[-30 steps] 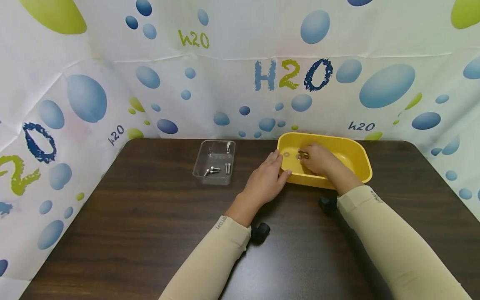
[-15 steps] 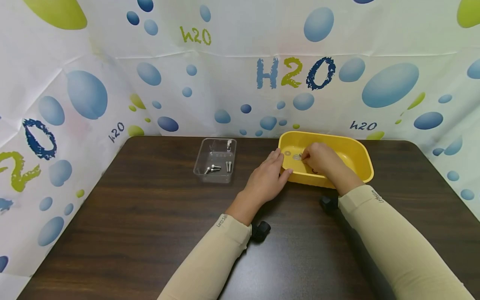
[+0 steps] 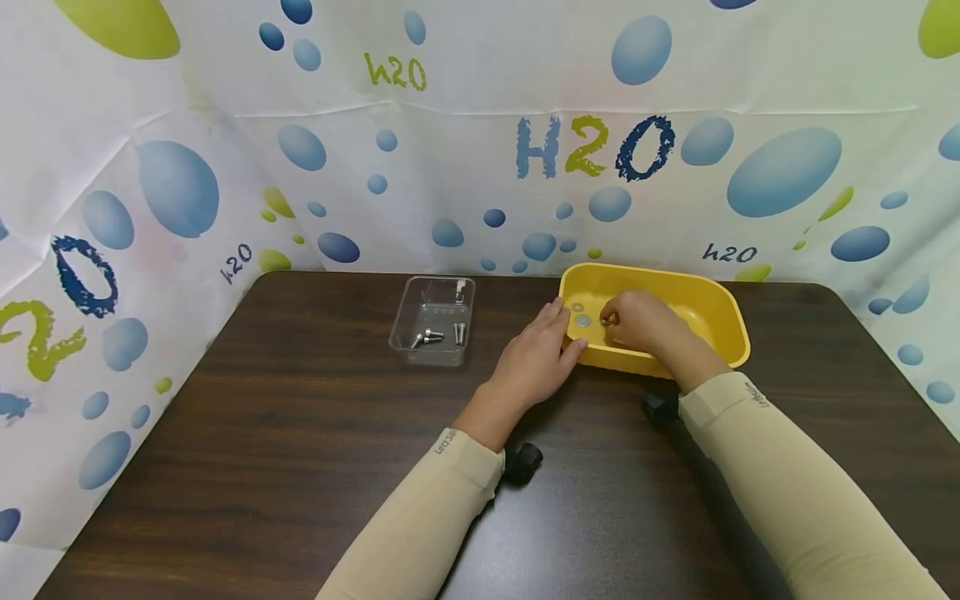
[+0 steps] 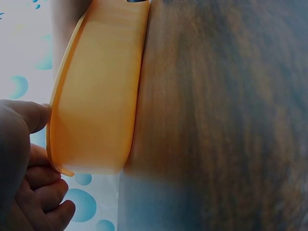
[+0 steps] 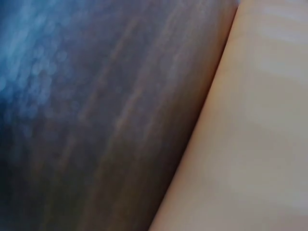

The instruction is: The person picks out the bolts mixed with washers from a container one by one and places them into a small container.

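In the head view my left hand (image 3: 534, 354) holds the near left corner of the yellow bin (image 3: 720, 325), its thumb lapping over the front rim. The left wrist view shows the thumb and fingers of that left hand (image 4: 33, 178) on either side of the corner. My right hand (image 3: 643, 323) reaches down inside the bin, fingertips close to its floor, pinching a small brass-coloured metal piece (image 3: 607, 320), partly covered by the fingers. Left of it lie a silver washer (image 3: 583, 320) and a ring-shaped washer (image 3: 577, 307). The palm side is hidden.
A clear plastic tray (image 3: 401, 329) stands left of the bin, with several silver screws (image 3: 432, 336) and a small white-and-metal piece (image 3: 460, 288) inside. Both sit near the far edge of the dark wooden table (image 3: 315, 433), before a printed cloth backdrop (image 3: 450, 167).
Inside the bin my right fingers have shifted over the small metal pieces. The silver washer has slid left, out from under the fingertips. My left hand stays on the corner.
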### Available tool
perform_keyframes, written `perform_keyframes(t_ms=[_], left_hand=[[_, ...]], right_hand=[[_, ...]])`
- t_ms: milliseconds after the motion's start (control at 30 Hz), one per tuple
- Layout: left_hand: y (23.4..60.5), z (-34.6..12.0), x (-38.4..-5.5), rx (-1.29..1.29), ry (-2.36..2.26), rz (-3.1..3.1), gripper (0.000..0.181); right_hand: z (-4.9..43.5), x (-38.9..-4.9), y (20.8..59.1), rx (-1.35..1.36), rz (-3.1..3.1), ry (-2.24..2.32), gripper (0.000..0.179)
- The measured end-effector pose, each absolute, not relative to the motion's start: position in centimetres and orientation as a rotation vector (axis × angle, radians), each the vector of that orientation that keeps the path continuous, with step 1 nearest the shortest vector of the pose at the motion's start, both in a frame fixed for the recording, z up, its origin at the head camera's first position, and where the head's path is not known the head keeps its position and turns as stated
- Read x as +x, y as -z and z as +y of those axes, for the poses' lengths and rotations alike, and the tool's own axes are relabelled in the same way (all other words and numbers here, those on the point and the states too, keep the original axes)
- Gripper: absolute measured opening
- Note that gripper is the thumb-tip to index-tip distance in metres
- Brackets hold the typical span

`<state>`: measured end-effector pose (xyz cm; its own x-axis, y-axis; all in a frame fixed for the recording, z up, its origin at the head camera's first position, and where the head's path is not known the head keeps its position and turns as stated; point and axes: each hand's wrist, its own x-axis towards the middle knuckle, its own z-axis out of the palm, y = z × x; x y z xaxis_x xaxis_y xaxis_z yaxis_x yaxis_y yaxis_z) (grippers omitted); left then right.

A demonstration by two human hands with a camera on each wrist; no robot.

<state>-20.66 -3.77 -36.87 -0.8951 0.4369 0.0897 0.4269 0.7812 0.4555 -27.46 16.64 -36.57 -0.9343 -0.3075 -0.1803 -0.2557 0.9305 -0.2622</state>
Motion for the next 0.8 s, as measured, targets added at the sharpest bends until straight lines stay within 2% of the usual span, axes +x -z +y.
perform_keyframes(t_ms=[200,500,633,800], left_hand=[[36.82,-3.81,-20.75,0.721,-0.734,2.949,0.066],[36.70,-4.00,-20.53,0.715,-0.740,2.931,0.065],[36.67,-4.01,-20.42,0.721,-0.736,2.922,0.065],[36.58,-4.03,-20.36,0.714,-0.728,2.923,0.064]], right_hand=[[16.69,-27.45,36.37,-0.397,2.877,0.384,0.019],[16.54,-27.31,36.33,-0.400,2.846,0.356,0.015],[16.53,-26.98,36.18,-0.375,2.867,0.474,0.018],[16.52,-26.51,35.73,-0.406,2.909,0.537,0.029]])
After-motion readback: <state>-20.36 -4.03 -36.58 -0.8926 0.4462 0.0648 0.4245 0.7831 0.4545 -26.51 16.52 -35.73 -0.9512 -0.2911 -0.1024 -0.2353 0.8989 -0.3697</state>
